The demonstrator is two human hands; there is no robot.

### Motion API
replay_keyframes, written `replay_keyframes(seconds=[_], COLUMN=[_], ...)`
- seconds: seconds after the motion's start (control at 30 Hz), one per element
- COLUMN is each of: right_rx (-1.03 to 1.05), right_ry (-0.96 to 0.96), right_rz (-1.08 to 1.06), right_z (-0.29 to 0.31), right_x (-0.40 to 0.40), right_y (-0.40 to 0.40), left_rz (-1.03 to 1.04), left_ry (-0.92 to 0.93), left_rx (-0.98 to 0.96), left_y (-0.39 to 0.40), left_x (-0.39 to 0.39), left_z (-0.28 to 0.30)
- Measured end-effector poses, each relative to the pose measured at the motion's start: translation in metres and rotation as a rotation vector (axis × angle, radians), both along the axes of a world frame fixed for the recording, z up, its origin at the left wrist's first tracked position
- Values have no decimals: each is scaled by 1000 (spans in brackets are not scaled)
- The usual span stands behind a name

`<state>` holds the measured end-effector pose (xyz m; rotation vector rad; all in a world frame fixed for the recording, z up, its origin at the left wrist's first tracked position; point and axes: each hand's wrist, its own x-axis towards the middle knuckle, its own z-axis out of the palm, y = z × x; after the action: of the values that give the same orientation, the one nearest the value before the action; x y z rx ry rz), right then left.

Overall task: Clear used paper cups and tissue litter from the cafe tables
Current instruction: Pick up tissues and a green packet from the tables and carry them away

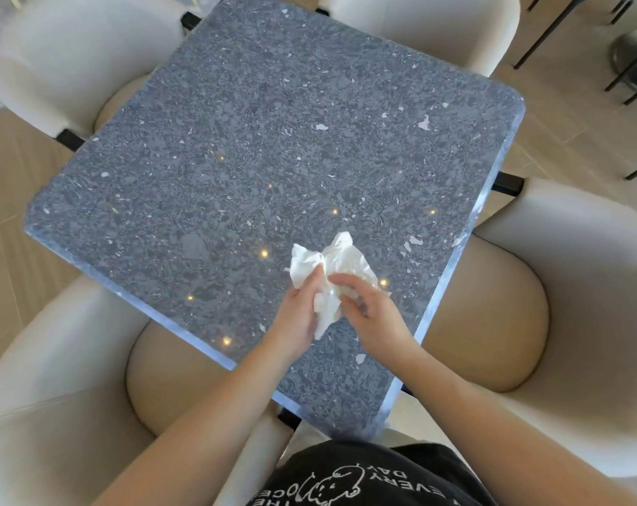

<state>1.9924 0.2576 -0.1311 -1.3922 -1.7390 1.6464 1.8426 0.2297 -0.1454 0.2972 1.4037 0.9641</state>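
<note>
Both hands, left hand point(298, 308) and right hand point(370, 313), bunch the crumpled tissue point(333, 266) at lower centre, fingers curled around it; next, probably carry it off the table point(236, 147).

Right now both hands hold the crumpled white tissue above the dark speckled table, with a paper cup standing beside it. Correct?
Not quite. The head view shows no paper cup on the table. The left hand and right hand do hold the crumpled white tissue above it.
</note>
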Motion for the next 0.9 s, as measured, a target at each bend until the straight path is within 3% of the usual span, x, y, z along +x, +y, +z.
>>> replay_keyframes(seconds=[0.3,0.5,0.63,0.8,0.9], right_rx=[-33,-112,-134,-478,-668], right_ry=[53,176,235,443,600], right_rz=[285,-197,-217,-321,-492], right_z=[24,33,38,46,44], right_x=[42,80,91,81,81], right_y=[-16,-29,-43,-68,-81], left_rz=[76,127,33,-50,-118], left_ry=[31,305,390,305,406], left_rx=[234,236,226,183,256], left_y=[-9,-5,-14,-18,-25], left_x=[44,66,88,109,121], left_z=[14,35,49,58,65])
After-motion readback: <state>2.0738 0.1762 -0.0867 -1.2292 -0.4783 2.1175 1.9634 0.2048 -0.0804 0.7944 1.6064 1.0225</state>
